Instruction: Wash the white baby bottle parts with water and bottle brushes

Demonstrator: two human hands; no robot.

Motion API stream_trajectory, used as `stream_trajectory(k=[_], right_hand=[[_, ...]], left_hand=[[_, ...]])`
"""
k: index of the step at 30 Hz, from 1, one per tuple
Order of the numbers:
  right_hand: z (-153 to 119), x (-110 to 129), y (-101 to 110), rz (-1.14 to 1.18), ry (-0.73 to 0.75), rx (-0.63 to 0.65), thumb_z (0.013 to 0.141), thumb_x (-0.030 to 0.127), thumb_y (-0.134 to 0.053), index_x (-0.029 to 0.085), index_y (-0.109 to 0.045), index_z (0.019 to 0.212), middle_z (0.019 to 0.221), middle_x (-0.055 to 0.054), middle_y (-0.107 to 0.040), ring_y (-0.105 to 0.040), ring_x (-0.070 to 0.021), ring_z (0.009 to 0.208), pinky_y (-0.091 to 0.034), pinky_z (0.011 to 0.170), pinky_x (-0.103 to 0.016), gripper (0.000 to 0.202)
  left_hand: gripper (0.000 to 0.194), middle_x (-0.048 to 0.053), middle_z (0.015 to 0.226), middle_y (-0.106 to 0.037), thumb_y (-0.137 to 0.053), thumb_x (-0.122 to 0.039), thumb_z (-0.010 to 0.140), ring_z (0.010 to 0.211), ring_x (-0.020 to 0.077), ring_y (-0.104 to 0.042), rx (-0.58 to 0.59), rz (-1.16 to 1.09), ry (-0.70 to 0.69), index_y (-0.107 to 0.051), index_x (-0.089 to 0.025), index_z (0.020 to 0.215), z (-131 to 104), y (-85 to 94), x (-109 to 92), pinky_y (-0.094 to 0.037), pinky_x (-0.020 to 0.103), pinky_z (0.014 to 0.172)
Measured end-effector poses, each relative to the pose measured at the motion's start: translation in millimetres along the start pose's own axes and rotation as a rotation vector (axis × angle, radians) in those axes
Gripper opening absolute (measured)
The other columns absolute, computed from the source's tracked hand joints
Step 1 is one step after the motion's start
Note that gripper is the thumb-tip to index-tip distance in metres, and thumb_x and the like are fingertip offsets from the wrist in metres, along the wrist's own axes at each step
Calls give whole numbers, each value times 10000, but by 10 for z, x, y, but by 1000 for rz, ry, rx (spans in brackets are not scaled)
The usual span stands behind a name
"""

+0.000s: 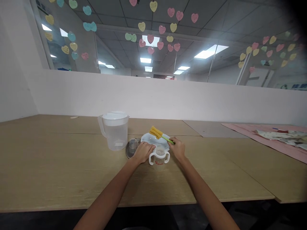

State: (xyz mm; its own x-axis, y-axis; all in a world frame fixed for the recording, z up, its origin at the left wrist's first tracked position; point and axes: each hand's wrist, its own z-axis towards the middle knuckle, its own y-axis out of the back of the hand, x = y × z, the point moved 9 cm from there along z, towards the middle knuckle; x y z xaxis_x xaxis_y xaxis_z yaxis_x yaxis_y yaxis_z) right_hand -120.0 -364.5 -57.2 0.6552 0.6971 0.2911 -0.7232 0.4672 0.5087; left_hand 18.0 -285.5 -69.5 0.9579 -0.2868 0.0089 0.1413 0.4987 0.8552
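Observation:
My right hand (177,148) grips the green handle of a brush (156,132), whose yellow sponge head points up and left over a white plate (149,138). My left hand (144,152) is at the plate's left front side, its fingers together; what they hold, if anything, is too small to tell. Between my hands stands a clear cup with two white handles (159,157) and red print, upright and with its top open. Left of my left hand, a small clear cup-like piece (133,144) sits on a dark round tray (128,153).
A clear lidded pitcher (116,132) stands left of the round tray. On the right, a pink cloth (249,129) carries papers or fabric (283,137). A white wall (144,99) rises behind the wooden table (72,169), whose front edge is near me.

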Motion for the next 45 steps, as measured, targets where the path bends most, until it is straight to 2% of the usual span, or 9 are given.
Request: stream_trajectory(k=[5,8,11,19,23,30,35,39,45], right_hand=[[116,8,-283,17,-123,246,698,355,-586,224,-670,694,693,-8,-648,-559,-133,607,-301,476,-208,155],[174,128,-517,-2,-69,495,623,332,-654,236,-672,658,646,5,-647,-553,-133,577,-293,472,-208,104],[208,227,-633,-29,-11,598,599,247,-659,222,-663,610,624,2,-642,-547,-127,568,-290,481,-208,28],[339,77,-488,19,-150,440,662,241,-581,182,-674,743,754,-34,-662,-574,-138,676,-360,570,-207,137],[320,-13,-339,436,-385,276,637,302,-594,149,-661,723,741,-36,-649,-567,-142,698,-394,622,-215,188],[94,214,-423,827,-570,326,578,385,-632,119,-641,741,586,-7,-562,-443,-82,481,-312,456,-200,313],[178,199,-254,767,-511,286,595,523,-586,119,-635,702,477,9,-496,-361,-71,407,-251,415,-206,421],[161,1,-60,691,-455,149,714,651,-352,121,-593,599,463,-13,-481,-380,-92,421,-261,433,-215,594],[-50,-67,-17,214,-205,162,790,630,-255,139,-514,484,454,-12,-466,-391,-104,456,-226,474,-223,633]], left_hand=[[430,48,742,-632,-210,-288,899,720,158,-558,-25,-3,-14,-601,-168,769,-8,-2,-13,-370,293,694],[420,48,742,-630,-222,-294,897,721,159,-554,-46,6,-5,-590,-168,740,-9,8,-5,-375,295,692],[422,60,745,-629,-230,-294,894,729,168,-555,-62,-2,2,-592,-160,722,-10,30,-4,-378,308,708],[353,55,961,-624,-272,-319,882,913,176,-539,-123,-81,71,-575,-173,988,-15,57,68,-380,319,822],[406,72,1104,-572,-312,-391,863,1025,197,-497,-249,-113,150,-483,-163,1153,-47,168,149,-354,341,897],[420,45,1138,-562,-342,-437,848,1063,164,-490,-309,-269,137,-466,-191,1165,-47,205,138,-353,304,926],[382,55,1150,-551,-318,-370,870,1073,156,-484,-337,-324,181,-459,-184,1172,-52,169,225,-357,294,930],[338,54,1018,-613,-345,-311,866,943,142,-556,-393,-403,319,-479,-180,1147,-94,176,437,-406,273,855],[299,28,878,-651,-441,-279,815,819,139,-601,-460,-536,445,-503,-187,1092,-138,143,591,-446,257,739]])
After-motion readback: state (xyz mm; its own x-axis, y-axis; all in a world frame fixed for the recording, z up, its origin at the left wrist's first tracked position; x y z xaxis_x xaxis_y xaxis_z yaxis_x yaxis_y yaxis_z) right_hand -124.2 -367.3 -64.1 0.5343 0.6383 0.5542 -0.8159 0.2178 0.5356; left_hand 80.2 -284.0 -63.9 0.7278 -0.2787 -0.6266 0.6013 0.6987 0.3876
